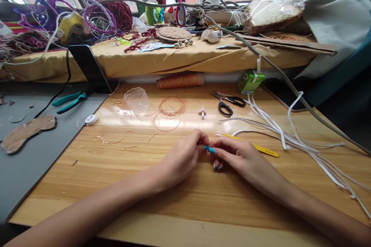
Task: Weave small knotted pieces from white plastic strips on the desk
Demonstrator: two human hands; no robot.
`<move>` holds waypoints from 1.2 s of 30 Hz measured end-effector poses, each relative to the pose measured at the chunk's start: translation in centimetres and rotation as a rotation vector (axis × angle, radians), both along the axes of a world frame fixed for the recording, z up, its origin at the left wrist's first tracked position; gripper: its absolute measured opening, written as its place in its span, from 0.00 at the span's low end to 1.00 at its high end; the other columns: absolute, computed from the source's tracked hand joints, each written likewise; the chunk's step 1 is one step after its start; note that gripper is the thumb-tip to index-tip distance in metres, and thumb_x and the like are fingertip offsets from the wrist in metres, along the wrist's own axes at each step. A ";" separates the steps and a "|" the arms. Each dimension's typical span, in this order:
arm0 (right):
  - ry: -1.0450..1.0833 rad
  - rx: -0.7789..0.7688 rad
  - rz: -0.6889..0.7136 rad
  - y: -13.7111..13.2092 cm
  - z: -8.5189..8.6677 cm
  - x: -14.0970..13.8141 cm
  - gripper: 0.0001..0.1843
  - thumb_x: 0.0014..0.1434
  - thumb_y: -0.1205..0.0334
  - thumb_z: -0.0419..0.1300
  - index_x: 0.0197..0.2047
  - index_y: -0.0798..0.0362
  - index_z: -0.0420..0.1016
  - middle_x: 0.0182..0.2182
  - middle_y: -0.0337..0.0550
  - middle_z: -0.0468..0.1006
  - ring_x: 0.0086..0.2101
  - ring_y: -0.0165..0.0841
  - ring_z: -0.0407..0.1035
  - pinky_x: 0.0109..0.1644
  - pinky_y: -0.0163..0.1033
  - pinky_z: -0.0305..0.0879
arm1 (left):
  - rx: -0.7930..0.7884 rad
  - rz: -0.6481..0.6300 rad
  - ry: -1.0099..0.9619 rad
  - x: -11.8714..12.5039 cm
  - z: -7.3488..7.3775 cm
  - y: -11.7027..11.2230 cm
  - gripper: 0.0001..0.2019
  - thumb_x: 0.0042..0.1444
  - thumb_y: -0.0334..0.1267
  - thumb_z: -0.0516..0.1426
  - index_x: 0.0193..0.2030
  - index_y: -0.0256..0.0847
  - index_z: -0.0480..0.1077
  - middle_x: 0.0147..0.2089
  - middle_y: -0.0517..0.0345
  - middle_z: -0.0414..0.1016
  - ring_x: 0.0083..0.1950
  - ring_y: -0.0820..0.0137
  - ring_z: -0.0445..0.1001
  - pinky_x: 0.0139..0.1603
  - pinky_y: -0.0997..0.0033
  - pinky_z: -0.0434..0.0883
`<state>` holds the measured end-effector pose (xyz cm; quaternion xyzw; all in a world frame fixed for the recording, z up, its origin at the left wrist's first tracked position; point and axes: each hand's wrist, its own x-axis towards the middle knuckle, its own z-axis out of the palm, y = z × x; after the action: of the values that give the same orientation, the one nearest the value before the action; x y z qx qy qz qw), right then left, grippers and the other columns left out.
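Bare forearms (111, 200) cross grained wood (110, 162), left fingers (202, 136) and right fingers (230, 145) pinched, any contents hidden.

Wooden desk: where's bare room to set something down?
Mostly bare, bar small scraps: front patch between left forearm and right forearm; also between left forearm and grey surface. Crowded: beyond left hand and right hand, with plastic cup, wire coil, scissors; right side, white cords.
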<state>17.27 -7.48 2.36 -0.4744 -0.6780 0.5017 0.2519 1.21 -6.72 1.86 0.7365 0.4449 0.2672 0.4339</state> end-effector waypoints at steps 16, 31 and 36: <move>-0.040 0.093 0.016 -0.3 0.1 -0.3 0.08 0.55 0.63 0.49 0.32 0.54 0.69 0.25 0.37 0.70 0.24 0.25 0.65 0.29 0.29 0.61 | 0.052 -0.094 -0.003 -0.3 -0.9 0.2 0.04 0.50 0.28 0.44 0.33 0.39 0.55 0.29 0.62 0.65 0.29 0.77 0.62 0.29 0.78 0.59; -0.137 0.237 0.052 -0.4 0.5 -0.7 0.08 0.55 0.66 0.49 0.30 0.54 0.68 0.24 0.38 0.69 0.23 0.25 0.63 0.28 0.30 0.59 | 0.103 -0.194 0.206 -0.7 -0.7 0.6 0.04 0.50 0.28 0.43 0.32 0.39 0.54 0.28 0.60 0.62 0.27 0.75 0.58 0.27 0.76 0.56; -0.174 0.325 0.059 -0.4 0.2 -0.8 0.07 0.54 0.67 0.49 0.29 0.53 0.68 0.24 0.39 0.70 0.25 0.27 0.63 0.31 0.32 0.59 | 0.148 -0.208 0.248 -0.6 -0.5 0.3 0.06 0.47 0.26 0.43 0.31 0.39 0.53 0.28 0.60 0.61 0.27 0.74 0.56 0.27 0.75 0.55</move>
<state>16.50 -7.86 2.57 -0.4490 -0.7830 0.3497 0.2512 0.61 -6.39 1.33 0.8357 0.3957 0.1599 0.3457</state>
